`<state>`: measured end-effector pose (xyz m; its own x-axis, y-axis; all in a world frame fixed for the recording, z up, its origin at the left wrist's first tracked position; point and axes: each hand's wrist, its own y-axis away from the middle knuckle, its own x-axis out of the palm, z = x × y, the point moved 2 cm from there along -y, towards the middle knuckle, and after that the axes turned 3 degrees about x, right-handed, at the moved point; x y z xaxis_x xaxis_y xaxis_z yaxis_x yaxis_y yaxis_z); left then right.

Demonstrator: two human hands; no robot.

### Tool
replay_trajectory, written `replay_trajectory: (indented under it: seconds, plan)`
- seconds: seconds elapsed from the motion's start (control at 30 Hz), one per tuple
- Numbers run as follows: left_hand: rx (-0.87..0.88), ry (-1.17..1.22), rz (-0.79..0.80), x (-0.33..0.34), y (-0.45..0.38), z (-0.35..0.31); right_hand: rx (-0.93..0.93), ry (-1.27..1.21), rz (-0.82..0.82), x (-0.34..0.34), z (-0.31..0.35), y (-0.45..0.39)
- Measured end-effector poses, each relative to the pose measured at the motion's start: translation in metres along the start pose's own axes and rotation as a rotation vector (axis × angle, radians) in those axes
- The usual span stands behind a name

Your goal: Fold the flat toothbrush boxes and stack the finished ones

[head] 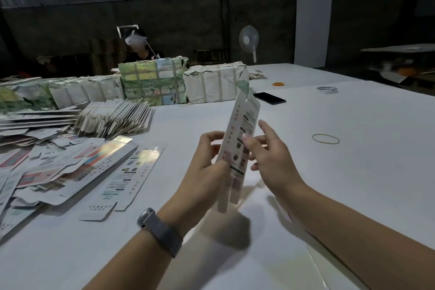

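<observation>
left hand point(207, 167) grips box point(244, 125) | right hand point(266, 158) hides lower print

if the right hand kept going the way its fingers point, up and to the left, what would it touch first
Almost at once the toothbrush box held upright by the left hand; the right hand already has its fingers at its printed face. Depth is unclear, so contact may already exist.
</observation>
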<state>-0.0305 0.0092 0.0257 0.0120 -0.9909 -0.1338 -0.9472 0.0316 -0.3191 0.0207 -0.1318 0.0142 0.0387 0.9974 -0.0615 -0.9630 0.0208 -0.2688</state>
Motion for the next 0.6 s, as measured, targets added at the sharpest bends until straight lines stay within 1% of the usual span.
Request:
replay_trajectory:
  seconds: [0.07,0.23,0.37,0.4,0.47,0.53,0.6]
  plan:
    - [-0.024,0.021,0.014,-0.001,0.000,0.003,0.014,-0.007,-0.050,-0.003,-0.001,-0.001]
    - [-0.068,0.070,0.012,-0.002,0.000,0.006,0.091,-0.037,-0.065,-0.004,-0.002,0.002]
    - [-0.087,0.133,0.029,0.004,0.001,0.009,0.080,-0.193,0.058,0.003,-0.001,0.008]
    - [-0.086,0.130,0.031,0.005,0.002,0.010,0.068,-0.198,0.080,0.004,-0.001,0.010]
    - [-0.112,0.152,0.031,0.005,0.002,0.011,0.026,-0.152,0.101,0.006,-0.001,0.012]
    - [-0.140,0.227,0.045,0.004,0.001,0.010,-0.019,-0.071,0.107,0.005,0.000,0.013]
    - [-0.203,0.323,0.107,0.002,0.001,0.008,-0.038,0.039,0.091,0.004,0.000,0.013]
